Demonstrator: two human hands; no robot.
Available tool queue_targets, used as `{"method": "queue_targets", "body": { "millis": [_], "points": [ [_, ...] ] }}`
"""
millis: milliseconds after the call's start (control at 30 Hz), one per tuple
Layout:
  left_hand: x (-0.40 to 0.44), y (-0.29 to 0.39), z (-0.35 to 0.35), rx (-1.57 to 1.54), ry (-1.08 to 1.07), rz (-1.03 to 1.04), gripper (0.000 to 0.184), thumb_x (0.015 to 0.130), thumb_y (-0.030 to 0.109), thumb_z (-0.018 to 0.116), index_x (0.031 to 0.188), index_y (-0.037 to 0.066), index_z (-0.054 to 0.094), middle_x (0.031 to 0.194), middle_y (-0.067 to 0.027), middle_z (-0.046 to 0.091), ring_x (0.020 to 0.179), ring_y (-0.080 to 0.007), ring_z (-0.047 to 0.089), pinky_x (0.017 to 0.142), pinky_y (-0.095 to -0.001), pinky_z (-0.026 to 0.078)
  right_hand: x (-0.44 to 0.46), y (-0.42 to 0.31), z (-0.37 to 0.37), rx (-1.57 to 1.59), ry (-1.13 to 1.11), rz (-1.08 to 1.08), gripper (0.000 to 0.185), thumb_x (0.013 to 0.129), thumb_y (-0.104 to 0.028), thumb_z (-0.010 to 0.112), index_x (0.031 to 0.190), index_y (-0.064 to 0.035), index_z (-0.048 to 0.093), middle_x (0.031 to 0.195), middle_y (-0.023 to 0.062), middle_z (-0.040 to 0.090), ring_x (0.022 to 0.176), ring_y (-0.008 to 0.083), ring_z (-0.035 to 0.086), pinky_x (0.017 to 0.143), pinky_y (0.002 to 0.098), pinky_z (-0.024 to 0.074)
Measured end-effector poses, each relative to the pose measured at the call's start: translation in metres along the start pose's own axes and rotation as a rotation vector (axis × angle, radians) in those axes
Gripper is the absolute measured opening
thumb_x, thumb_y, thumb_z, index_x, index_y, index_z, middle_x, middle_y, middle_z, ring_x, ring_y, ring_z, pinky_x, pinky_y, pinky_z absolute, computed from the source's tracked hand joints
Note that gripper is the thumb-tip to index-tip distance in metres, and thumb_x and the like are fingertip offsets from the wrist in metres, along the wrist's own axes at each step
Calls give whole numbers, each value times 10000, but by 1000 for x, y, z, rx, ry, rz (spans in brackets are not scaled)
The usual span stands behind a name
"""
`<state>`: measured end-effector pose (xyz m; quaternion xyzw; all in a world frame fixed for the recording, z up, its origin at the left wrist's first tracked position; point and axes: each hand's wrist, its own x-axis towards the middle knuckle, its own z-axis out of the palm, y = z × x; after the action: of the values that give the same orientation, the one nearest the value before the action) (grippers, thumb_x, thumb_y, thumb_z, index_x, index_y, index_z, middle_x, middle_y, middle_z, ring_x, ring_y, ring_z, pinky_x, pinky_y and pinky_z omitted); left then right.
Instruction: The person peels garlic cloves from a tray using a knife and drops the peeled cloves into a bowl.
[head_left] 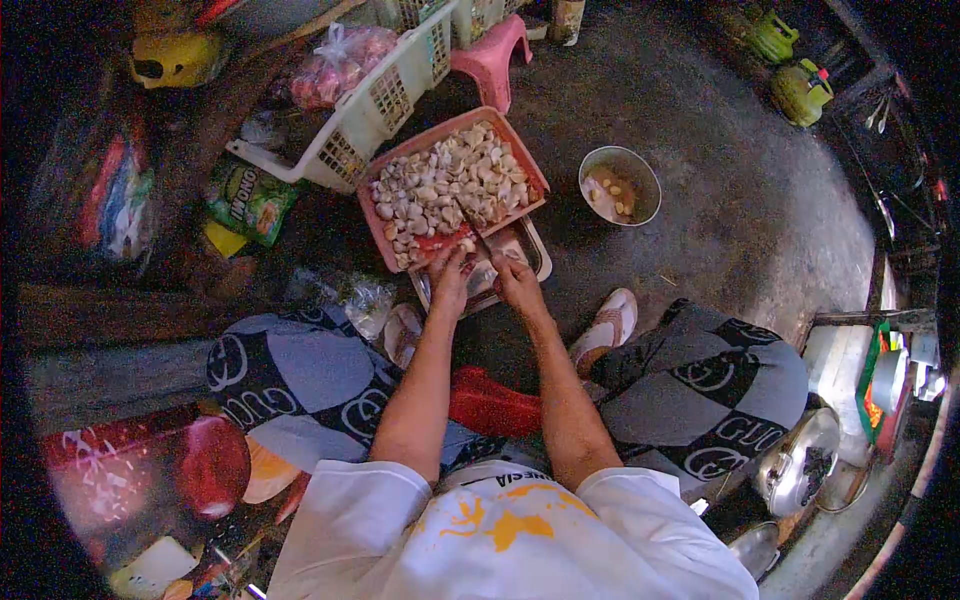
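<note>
A pink basket [383,240] full of garlic cloves [440,185] sits in front of me, resting partly over a metal tray [541,262]. My left hand [447,281] is at the basket's near edge, its fingers closed around a garlic clove [466,244]. Close beside it on the right, my right hand [515,283] grips a knife [476,230], whose dark blade points up and left over the cloves. To the right on the floor stands a metal bowl [655,203] with some pale cloves in liquid.
Behind the basket are a white plastic crate [350,135] and a pink stool [487,62]. A green packet [250,200] lies at the left. Green gas cylinders [800,92] stand at the upper right. A lidded metal pot [800,460] is at the lower right.
</note>
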<state>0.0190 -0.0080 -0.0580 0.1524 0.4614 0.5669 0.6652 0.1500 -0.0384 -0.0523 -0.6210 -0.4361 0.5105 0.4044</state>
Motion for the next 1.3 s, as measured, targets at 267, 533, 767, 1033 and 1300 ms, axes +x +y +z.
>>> {"method": "queue_targets", "body": {
  "millis": [267,533,767,1033,1300],
  "points": [
    [-7,1,2,-25,-79,12,136,797,88,568,918,25,570,821,-34,584,696,-132,552,616,-252,456,-12,-34,-4,414,-106,198,269,863,-314,482,859,-60,569,584,-25,446,480,77,408,425,220,307],
    [-41,34,35,-174,-336,-71,228,815,89,527,1034,27,542,1049,-85,557,956,-227,525,824,-361,437,-15,-7,-2,115,-185,110,303,878,-274,360,1015,-50,512,861,75,489,794,187,457,697,321,396],
    [108,-57,-103,-196,-413,-313,363,797,171,533,1131,36,486,1085,-137,513,991,-238,478,861,-344,390,54,66,18,238,-68,57,356,860,-407,446,988,-116,606,752,19,552,680,123,487,608,290,398],
    [53,-23,-22,82,-333,-232,334,801,169,525,1107,36,510,1073,-121,523,969,-218,487,832,-325,395,6,-1,-16,369,-109,18,308,868,-383,459,892,-113,605,580,-73,418,503,51,359,431,231,286],
    [49,-32,-12,306,-283,13,319,765,128,544,1064,19,526,1041,-100,530,919,-195,501,744,-309,422,-11,-12,-22,601,-28,99,315,871,-350,466,976,-84,597,708,-51,519,554,59,418,477,227,353]
  ]
}}
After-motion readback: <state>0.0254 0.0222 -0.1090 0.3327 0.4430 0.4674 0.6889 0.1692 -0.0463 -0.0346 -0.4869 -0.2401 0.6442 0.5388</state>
